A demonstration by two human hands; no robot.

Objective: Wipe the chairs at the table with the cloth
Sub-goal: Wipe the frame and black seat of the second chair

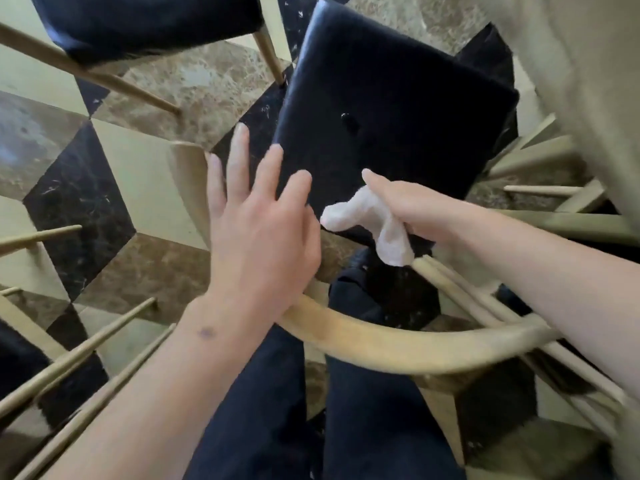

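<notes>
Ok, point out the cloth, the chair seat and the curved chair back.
cloth [367, 223], head view, bunched middle.
chair seat [398, 98], head view, dark cushion centre.
chair back [381, 344], head view, curved wooden rail.

dark seat [388, 109] open, curved backrest rail [381, 344] near (seemingly), table edge [581, 81] right

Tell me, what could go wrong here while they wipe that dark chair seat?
The cloth is bunched up in the right hand, so it may touch only a small strip of the seat and leave patches unwiped. The left hand hangs open over the curved wooden backrest; if it is not gripped, the chair might slide on the polished floor.
</notes>
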